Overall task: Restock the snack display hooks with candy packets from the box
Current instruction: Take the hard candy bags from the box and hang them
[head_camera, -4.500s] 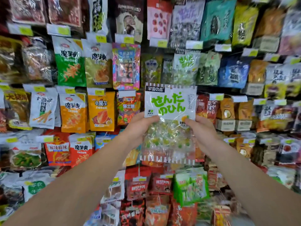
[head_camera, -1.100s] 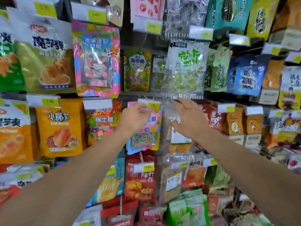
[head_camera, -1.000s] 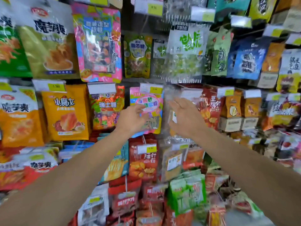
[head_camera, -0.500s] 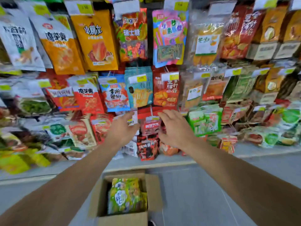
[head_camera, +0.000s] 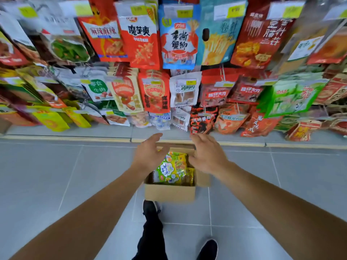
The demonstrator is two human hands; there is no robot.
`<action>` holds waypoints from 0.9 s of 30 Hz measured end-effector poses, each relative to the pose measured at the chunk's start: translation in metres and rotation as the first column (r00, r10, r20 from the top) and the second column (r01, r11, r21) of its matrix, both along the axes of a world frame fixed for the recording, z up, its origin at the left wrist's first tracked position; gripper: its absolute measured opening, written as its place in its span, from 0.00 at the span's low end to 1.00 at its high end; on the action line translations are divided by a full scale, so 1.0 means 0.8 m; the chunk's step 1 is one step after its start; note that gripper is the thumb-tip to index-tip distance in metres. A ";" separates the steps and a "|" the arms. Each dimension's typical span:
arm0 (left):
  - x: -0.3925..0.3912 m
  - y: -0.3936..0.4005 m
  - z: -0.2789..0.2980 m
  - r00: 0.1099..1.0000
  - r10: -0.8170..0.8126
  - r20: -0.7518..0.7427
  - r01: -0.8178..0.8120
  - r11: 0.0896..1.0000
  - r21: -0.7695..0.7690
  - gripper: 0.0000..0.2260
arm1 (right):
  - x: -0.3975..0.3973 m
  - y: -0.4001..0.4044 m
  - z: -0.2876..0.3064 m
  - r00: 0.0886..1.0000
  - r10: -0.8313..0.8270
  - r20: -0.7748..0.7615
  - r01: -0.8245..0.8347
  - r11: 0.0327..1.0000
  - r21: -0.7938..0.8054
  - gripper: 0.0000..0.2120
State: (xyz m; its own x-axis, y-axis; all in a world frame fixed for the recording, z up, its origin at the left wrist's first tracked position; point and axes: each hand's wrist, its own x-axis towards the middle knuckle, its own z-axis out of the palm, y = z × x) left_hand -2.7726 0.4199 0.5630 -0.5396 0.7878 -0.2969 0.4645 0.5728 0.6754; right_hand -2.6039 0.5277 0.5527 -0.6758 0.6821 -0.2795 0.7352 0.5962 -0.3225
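An open cardboard box [head_camera: 170, 194] stands on the grey tiled floor below the display. Green and yellow candy packets [head_camera: 171, 168] lie stacked inside it. My left hand [head_camera: 150, 153] hovers over the box's left side, fingers relaxed and spread, holding nothing. My right hand [head_camera: 207, 153] hovers over the box's right side, also empty with loose fingers. Both hands are above the packets, apart from them. The wall of display hooks [head_camera: 180, 53] above is packed with hanging snack packets.
A low grey ledge [head_camera: 75, 131] runs along the foot of the display. My feet in dark shoes [head_camera: 150, 207] stand just behind the box. Bare tiled floor [head_camera: 56, 175] spreads left and right of the box.
Both hands hung the white and green candy packet on an upper hook, let go, then dropped down. My view tilted from the hooks to the box, now right under my hands.
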 end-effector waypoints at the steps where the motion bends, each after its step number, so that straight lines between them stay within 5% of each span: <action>1: -0.016 -0.003 -0.012 1.000 0.010 0.025 -0.010 1.000 -0.020 0.23 | -0.016 -0.003 -0.013 1.000 -0.004 0.024 0.005 1.000 -0.022 0.33; 10: -0.154 -0.005 -0.142 0.984 0.064 0.168 -0.037 0.987 -0.158 0.20 | -0.164 -0.007 -0.138 0.977 -0.031 0.209 0.075 0.976 -0.206 0.34; 20: -0.205 -0.005 -0.314 0.935 0.208 0.287 -0.102 0.934 -0.343 0.21 | -0.201 0.009 -0.313 0.933 -0.103 0.344 0.245 0.884 -0.399 0.34; 27: -0.192 0.011 -0.473 0.869 0.376 0.322 -0.199 0.861 -0.468 0.21 | -0.188 0.048 -0.467 0.858 -0.381 0.346 0.510 0.711 -0.484 0.28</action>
State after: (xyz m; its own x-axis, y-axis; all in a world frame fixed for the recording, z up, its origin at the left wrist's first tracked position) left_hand -2.9266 0.4284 0.1842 -0.4909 0.3738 -0.7870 -0.0166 0.8991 0.4374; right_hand -2.7547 0.5657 0.1789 -0.2144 0.5769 -0.7882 0.9547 -0.0465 -0.2938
